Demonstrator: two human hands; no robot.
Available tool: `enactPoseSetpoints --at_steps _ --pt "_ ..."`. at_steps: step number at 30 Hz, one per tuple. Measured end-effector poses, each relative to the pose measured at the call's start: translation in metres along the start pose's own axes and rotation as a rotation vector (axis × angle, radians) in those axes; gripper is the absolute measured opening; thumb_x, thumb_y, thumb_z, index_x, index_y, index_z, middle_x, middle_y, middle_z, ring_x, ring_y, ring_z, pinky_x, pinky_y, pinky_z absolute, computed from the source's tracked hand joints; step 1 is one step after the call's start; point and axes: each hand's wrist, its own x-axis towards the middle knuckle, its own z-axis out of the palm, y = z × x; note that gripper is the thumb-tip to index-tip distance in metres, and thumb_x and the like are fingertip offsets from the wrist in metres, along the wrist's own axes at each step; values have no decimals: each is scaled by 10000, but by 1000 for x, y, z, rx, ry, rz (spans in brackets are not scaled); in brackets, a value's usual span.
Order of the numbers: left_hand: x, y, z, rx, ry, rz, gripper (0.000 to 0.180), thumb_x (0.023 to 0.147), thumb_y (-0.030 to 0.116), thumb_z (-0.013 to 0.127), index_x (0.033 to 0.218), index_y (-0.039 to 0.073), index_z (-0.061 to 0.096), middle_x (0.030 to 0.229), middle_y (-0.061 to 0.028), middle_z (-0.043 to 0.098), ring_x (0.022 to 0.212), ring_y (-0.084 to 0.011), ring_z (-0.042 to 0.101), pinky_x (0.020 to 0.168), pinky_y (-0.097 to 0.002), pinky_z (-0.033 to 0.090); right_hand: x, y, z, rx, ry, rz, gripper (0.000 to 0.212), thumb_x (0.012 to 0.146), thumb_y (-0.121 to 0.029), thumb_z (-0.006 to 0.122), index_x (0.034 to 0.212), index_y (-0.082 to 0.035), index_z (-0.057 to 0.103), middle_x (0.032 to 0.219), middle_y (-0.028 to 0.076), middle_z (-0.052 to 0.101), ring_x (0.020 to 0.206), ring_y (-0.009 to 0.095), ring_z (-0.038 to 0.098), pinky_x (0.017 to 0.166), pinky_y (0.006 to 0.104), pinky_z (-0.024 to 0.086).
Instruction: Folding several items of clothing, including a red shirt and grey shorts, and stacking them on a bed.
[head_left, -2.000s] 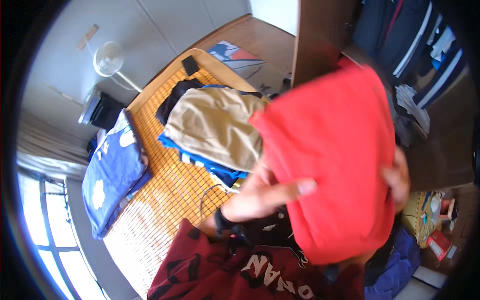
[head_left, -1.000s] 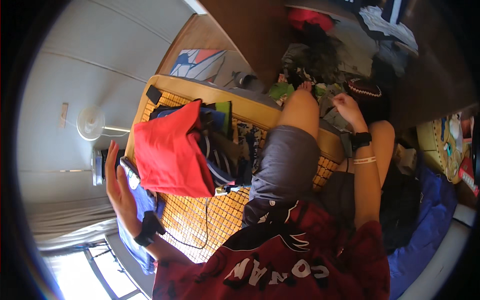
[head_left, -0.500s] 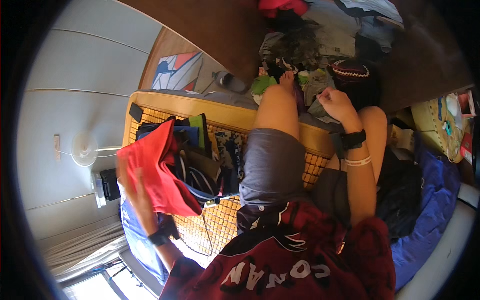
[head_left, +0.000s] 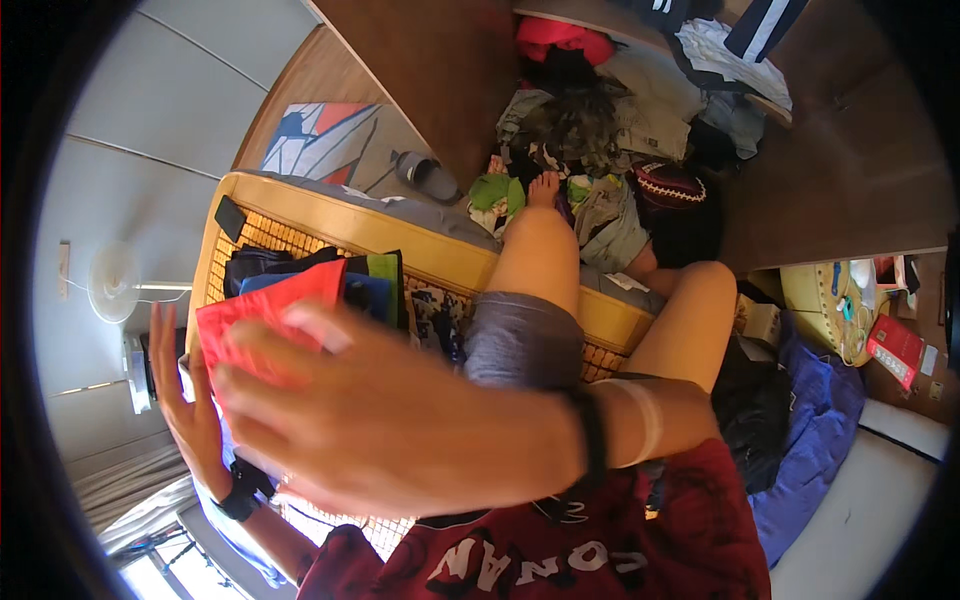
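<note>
A red folded garment (head_left: 285,292) lies on the beaded mat at my left, on top of other folded clothes. My left hand (head_left: 187,400) is raised beside its left edge, with the fingers stretched and apart. Across the picture reaches my right hand (head_left: 300,410), blurred by motion, in front of the red garment and hiding its lower part. Its fingers look spread, and nothing shows between them. A dark and green garment (head_left: 384,268) and a blue cloth (head_left: 370,296) show beside the red one.
Mixed clothes (head_left: 600,120) lie heaped inside a brown wooden cabinet (head_left: 820,190). A grey slipper (head_left: 428,178) rests near a patterned rug (head_left: 322,140). The bed's yellow edge (head_left: 440,250) runs under my legs. At the right are purple bedding (head_left: 815,400) and a red box (head_left: 895,350).
My right hand has swung from above my right knee across to the left, over the red garment. My left hand has moved off to the garment's left side. The garment now looks flatter.
</note>
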Motion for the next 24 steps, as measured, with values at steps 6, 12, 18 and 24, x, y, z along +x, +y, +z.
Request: enactPoseSetpoints --at_steps 6,12,18,24 --pt "-11 -49 82 -128 -255 -132 551 1109 245 519 1609 32 433 1653 -221 433 1553 -383 385 1272 -456 298 -29 30 144 -68 -290 359 928 792 -542 822 1447 57 551 1532 216 487 1486 394 395 1220 663 278" --pt "-7 -58 125 -291 -62 -97 664 1087 417 511 1591 -10 433 1623 -218 465 1538 -366 399 1282 -460 265 -37 55 137 -122 -277 627 1153 696 -652 851 1599 -63 443 1727 183 291 1590 513 200 1209 797 97" --pt "-18 -97 150 -548 -64 -177 651 1061 398 568 1557 -14 472 1582 -220 493 1499 -354 439 1259 -449 291 -33 57 170 -259 -396 627 1150 748 -702 783 1653 -114 385 1743 175 268 1574 506 245 1179 783 203" --pt "-19 -75 128 -436 -31 -152 638 1055 411 593 1546 17 494 1576 -239 492 1491 -414 449 1243 -467 333 -35 48 155 -284 -335 580 1109 751 -670 803 1641 -132 417 1732 168 288 1556 508 265 1161 784 220"
